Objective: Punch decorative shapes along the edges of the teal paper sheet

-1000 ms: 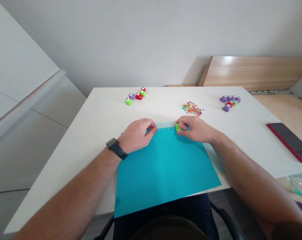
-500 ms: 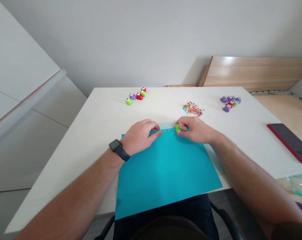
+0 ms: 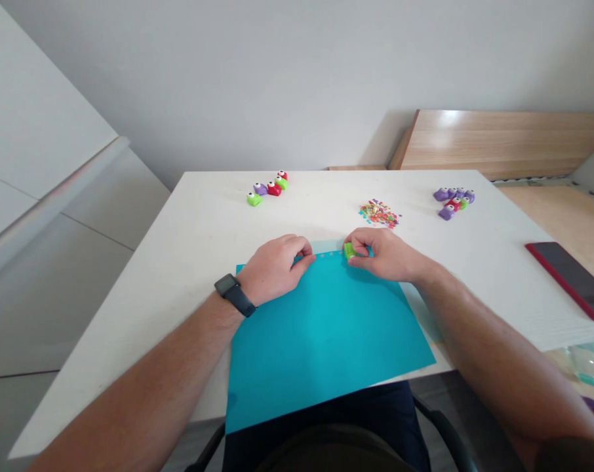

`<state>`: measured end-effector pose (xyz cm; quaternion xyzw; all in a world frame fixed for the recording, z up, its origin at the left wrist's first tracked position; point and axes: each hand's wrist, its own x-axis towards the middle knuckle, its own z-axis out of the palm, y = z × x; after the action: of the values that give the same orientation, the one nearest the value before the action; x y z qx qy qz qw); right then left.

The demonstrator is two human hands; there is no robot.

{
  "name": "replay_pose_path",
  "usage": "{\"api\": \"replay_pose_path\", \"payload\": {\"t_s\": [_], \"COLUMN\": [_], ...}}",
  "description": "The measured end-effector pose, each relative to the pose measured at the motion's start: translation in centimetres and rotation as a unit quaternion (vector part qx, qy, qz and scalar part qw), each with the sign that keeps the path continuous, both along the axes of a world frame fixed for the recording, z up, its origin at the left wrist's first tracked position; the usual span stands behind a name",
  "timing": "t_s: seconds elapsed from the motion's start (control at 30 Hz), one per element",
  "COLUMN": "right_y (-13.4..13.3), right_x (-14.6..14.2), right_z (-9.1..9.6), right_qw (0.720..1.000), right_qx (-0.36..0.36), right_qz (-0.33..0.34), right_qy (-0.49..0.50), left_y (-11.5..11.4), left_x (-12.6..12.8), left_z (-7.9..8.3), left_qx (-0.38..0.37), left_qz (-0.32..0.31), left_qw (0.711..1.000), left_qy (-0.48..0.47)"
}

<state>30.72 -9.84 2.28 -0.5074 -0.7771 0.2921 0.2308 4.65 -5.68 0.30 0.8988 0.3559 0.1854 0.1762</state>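
Observation:
A large turquoise sheet of paper (image 3: 326, 334) lies on the table, its near edge hanging over my lap. My left hand (image 3: 281, 263), with a black watch at the wrist, pinches the far edge of the sheet between thumb and fingers. A row of small punched holes runs along that edge between my hands. My right hand (image 3: 379, 254) grips a small green craft punch (image 3: 349, 250) set on the far edge, partly covered by the fingers.
Confetti (image 3: 379, 213) is heaped beyond my right hand. Several craft punches with eyes stand at back left (image 3: 274, 189) and back right (image 3: 453, 204). A red-edged phone (image 3: 575, 278) lies at the right of the white table (image 3: 179, 255).
The turquoise paper has slid slightly left, with my left hand drawing its edge along. My right hand and the green punch stay in nearly the same place.

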Motion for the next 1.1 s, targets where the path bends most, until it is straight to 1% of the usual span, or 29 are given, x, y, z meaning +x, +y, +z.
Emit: {"api": "replay_pose_path", "payload": {"t_s": [1.1], "right_y": [0.03], "right_x": [-0.29], "right_z": [-0.68], "right_qw": [1.0], "right_qx": [-0.007], "right_qz": [-0.02], "right_qy": [0.011], "left_y": [-0.01], "left_x": [0.0], "left_z": [-0.22], "left_qx": [-0.016], "left_qz": [0.005], "left_qw": [1.0], "left_qy": [-0.016]}}
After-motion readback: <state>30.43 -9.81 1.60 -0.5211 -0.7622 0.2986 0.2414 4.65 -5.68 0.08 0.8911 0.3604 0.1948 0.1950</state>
